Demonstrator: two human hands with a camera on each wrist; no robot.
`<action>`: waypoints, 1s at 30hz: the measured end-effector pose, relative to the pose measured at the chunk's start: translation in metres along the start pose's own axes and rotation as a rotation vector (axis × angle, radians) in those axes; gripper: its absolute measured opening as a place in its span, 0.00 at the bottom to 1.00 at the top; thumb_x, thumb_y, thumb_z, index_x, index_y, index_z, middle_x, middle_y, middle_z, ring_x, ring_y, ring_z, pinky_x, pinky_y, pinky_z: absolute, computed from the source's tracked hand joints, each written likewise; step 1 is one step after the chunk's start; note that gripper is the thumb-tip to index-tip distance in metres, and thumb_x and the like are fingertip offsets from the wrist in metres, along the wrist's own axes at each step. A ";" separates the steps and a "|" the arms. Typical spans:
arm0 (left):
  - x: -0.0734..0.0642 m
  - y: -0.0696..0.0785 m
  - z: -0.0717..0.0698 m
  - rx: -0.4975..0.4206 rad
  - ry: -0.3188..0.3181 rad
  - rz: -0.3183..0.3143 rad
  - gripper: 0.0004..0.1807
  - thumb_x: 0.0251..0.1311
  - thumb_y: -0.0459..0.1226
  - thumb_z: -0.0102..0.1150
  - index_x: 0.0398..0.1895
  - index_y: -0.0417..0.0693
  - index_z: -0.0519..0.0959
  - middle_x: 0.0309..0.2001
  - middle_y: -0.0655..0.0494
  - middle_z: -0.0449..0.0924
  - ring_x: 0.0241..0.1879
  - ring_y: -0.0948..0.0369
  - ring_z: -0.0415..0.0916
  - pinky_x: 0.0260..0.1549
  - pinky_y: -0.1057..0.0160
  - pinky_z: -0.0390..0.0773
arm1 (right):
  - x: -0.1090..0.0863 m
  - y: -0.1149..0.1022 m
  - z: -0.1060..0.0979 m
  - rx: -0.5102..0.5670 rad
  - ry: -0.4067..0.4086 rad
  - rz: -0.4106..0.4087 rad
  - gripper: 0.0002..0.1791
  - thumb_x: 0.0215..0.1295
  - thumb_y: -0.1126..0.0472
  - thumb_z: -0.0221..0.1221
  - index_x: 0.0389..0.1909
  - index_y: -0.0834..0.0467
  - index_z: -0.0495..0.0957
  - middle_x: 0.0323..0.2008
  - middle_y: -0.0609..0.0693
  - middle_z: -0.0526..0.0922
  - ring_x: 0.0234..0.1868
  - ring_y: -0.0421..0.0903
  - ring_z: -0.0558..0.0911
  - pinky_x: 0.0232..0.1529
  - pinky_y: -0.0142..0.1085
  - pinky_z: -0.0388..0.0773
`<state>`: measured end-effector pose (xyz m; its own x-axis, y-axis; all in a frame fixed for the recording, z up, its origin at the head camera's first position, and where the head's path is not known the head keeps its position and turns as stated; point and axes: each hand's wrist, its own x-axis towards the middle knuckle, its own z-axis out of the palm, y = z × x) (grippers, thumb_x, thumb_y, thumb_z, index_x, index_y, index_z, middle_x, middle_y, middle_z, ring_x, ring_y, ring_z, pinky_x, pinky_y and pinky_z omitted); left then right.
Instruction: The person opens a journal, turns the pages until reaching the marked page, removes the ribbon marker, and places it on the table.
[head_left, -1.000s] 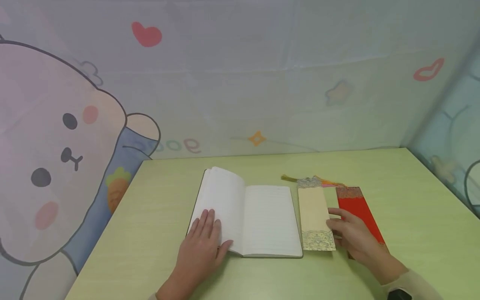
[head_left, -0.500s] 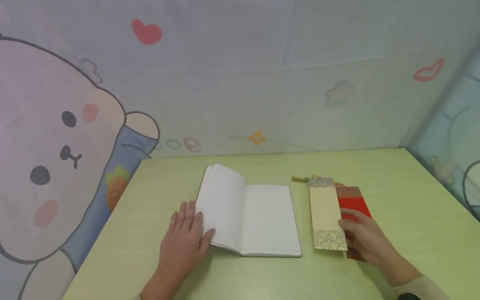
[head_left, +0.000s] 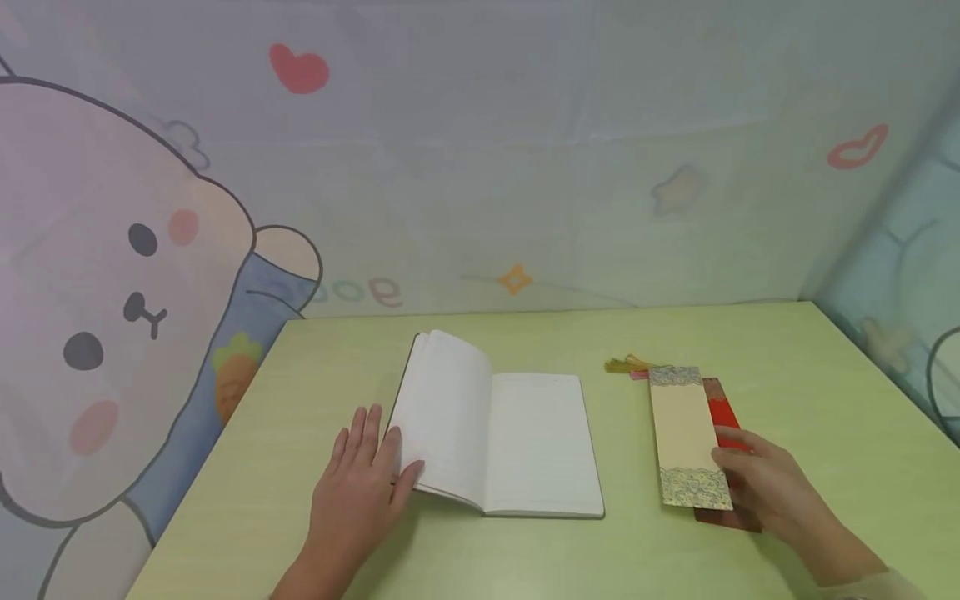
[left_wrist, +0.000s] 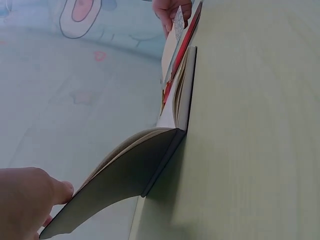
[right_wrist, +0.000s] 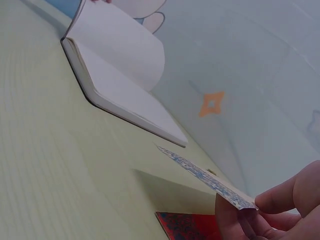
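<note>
An open notebook (head_left: 540, 442) with white lined pages lies mid-table, its left side raised off the surface. My left hand (head_left: 352, 487) holds that side's outer edge; in the left wrist view the thumb (left_wrist: 62, 193) lies at the edge of the lifted dark cover (left_wrist: 115, 180). To the right, my right hand (head_left: 780, 492) pinches a cream bookmark (head_left: 684, 425) with patterned ends by its right edge. The bookmark is tilted above the table in the right wrist view. Partly hidden beneath it and the hand is a red bookmark (head_left: 723, 413).
Yellow-green and pink tassels (head_left: 628, 365) lie at the bookmarks' far end. Behind the pale green table (head_left: 525, 562) hangs a printed cloth backdrop (head_left: 487, 167), with a second panel at the right side.
The cream bookmark and my right hand have moved right, over the red bookmark. My left hand has slid left from the page to the notebook's outer edge.
</note>
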<state>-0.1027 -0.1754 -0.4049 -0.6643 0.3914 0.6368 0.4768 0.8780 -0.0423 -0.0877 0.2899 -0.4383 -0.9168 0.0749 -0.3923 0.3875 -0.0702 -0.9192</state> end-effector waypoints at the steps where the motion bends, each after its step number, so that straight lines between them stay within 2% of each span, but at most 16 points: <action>1: 0.000 0.000 0.000 0.000 0.006 0.000 0.36 0.69 0.55 0.31 0.46 0.30 0.77 0.57 0.30 0.69 0.59 0.39 0.65 0.54 0.43 0.66 | 0.000 0.001 -0.003 0.016 -0.005 0.008 0.39 0.66 0.59 0.55 0.71 0.63 0.44 0.47 0.48 0.70 0.39 0.46 0.80 0.43 0.42 0.78; 7: 0.000 0.000 -0.005 -0.024 0.058 -0.018 0.38 0.68 0.57 0.31 0.48 0.29 0.75 0.56 0.31 0.69 0.58 0.40 0.66 0.54 0.43 0.66 | -0.001 0.005 -0.017 -0.044 0.029 0.018 0.39 0.66 0.59 0.55 0.70 0.65 0.45 0.40 0.45 0.74 0.37 0.44 0.80 0.39 0.41 0.79; 10: -0.001 -0.001 -0.009 -0.042 0.053 -0.058 0.39 0.67 0.59 0.31 0.50 0.28 0.73 0.58 0.31 0.68 0.60 0.41 0.64 0.56 0.44 0.64 | -0.001 0.007 -0.023 -0.106 0.050 0.007 0.39 0.66 0.59 0.55 0.69 0.67 0.46 0.38 0.44 0.76 0.36 0.41 0.79 0.38 0.38 0.78; 15: -0.004 -0.004 -0.017 -0.064 0.039 -0.127 0.41 0.66 0.61 0.34 0.55 0.28 0.70 0.60 0.33 0.65 0.62 0.43 0.61 0.58 0.46 0.62 | -0.003 0.007 -0.032 -0.182 0.060 -0.001 0.39 0.68 0.55 0.53 0.70 0.67 0.45 0.40 0.43 0.76 0.38 0.37 0.78 0.39 0.38 0.77; 23: -0.009 -0.010 -0.029 -0.071 0.046 -0.182 0.43 0.65 0.62 0.35 0.58 0.28 0.66 0.63 0.35 0.63 0.64 0.44 0.59 0.59 0.46 0.61 | -0.007 0.006 -0.042 -0.273 0.070 0.004 0.38 0.69 0.52 0.50 0.70 0.67 0.44 0.49 0.56 0.73 0.38 0.38 0.79 0.42 0.41 0.78; 27: -0.015 -0.015 -0.033 -0.080 0.036 -0.231 0.40 0.63 0.59 0.44 0.59 0.30 0.66 0.63 0.35 0.62 0.64 0.44 0.58 0.62 0.49 0.57 | -0.007 0.007 -0.042 -0.331 0.069 -0.016 0.37 0.70 0.52 0.49 0.70 0.68 0.45 0.53 0.64 0.70 0.38 0.36 0.77 0.42 0.40 0.77; 30: -0.020 -0.018 -0.035 -0.082 0.017 -0.266 0.39 0.60 0.56 0.51 0.60 0.30 0.65 0.64 0.35 0.61 0.65 0.44 0.57 0.63 0.51 0.56 | -0.007 0.007 -0.042 -0.432 0.086 -0.059 0.36 0.70 0.51 0.48 0.68 0.70 0.48 0.54 0.69 0.68 0.38 0.35 0.76 0.40 0.38 0.78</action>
<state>-0.0781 -0.2081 -0.3900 -0.7627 0.1451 0.6303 0.3326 0.9238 0.1897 -0.0741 0.3306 -0.4433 -0.9343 0.1497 -0.3235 0.3562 0.3578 -0.8632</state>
